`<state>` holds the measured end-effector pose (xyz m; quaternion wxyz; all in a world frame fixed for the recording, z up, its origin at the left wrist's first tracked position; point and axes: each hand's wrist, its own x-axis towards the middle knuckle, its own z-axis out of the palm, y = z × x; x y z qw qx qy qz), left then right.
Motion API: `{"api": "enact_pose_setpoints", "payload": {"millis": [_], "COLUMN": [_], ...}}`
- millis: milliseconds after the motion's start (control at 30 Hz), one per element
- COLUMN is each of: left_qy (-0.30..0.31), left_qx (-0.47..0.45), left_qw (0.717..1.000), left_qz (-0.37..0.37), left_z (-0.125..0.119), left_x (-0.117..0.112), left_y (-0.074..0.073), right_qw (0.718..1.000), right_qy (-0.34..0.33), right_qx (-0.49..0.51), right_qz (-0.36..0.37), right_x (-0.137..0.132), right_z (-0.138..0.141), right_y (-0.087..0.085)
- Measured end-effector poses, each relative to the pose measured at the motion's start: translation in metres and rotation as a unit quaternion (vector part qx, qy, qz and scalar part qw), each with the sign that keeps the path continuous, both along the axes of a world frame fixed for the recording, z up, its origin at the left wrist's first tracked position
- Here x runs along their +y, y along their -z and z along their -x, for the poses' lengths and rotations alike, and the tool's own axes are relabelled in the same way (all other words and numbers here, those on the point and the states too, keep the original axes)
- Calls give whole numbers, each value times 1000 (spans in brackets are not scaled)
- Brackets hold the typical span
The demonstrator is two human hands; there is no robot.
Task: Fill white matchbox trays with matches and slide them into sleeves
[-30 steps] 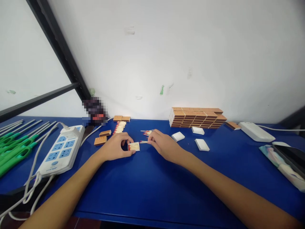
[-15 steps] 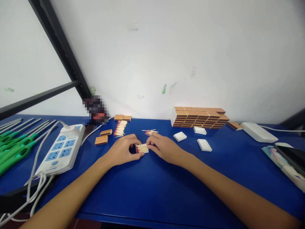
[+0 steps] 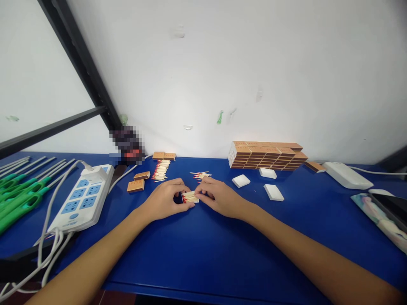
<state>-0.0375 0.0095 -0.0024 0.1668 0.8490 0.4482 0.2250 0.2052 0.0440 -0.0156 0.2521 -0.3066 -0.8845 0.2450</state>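
My left hand (image 3: 170, 199) grips a small white matchbox tray (image 3: 195, 201) by its left end, thumb in front and fingers behind. Red-tipped matches (image 3: 187, 198) lie in the tray, their heads to the left. At the tray's right end, my right hand (image 3: 219, 197) has thumb and forefinger pinched on the plain ends of matches; how many is hidden by the fingers. Just behind my right hand lies a small loose pile of matches (image 3: 202, 174). A larger row of matches (image 3: 161, 170) is spread behind my left hand.
Brown matchboxes (image 3: 135, 186) sit at the left, others (image 3: 163, 156) by the wall. Right of my hands are several white trays (image 3: 274, 192) and a stack of matchboxes (image 3: 267, 156). A power strip (image 3: 81, 199) and green-handled tools (image 3: 22, 199) occupy the left side; a white device (image 3: 348, 176) lies right.
Both hands stay almost in place around the tray. The right fingertips shift slightly over the matches, and the matches inside lie a little differently.
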Motion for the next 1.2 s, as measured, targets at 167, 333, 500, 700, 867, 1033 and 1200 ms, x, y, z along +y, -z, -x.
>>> {"api": "enact_pose_setpoints", "payload": {"millis": [167,333,500,700,867,1033,1200], "left_qy": [-20,-25,-9,-14,-18,-15,-13], "left_qx": [32,23,13,9,2,1,-2], "left_qw": [999,999,1000,1000,1000,1000,1000], "left_qz": [-21,-17,2,7,11,5,1], "left_z": [11,15,10,10,10,10,10], "left_x": [-2,-3,-2,-1,-2,-3,-2], "left_y": [-9,-15,-11,-10,-10,-9,-8], "right_qw": [995,988,988,989,990,990,987], "right_qy": [97,138,133,115,114,116,128], "right_qx": [17,-57,-74,-73,-63,-63,-85], "right_qz": [-24,-23,-37,-58,-60,-53,-49], "right_x": [25,35,33,37,39,39,38], "right_z": [-12,-19,-20,-19,-18,-17,-15], "right_y": [7,10,9,13,16,16,14]}}
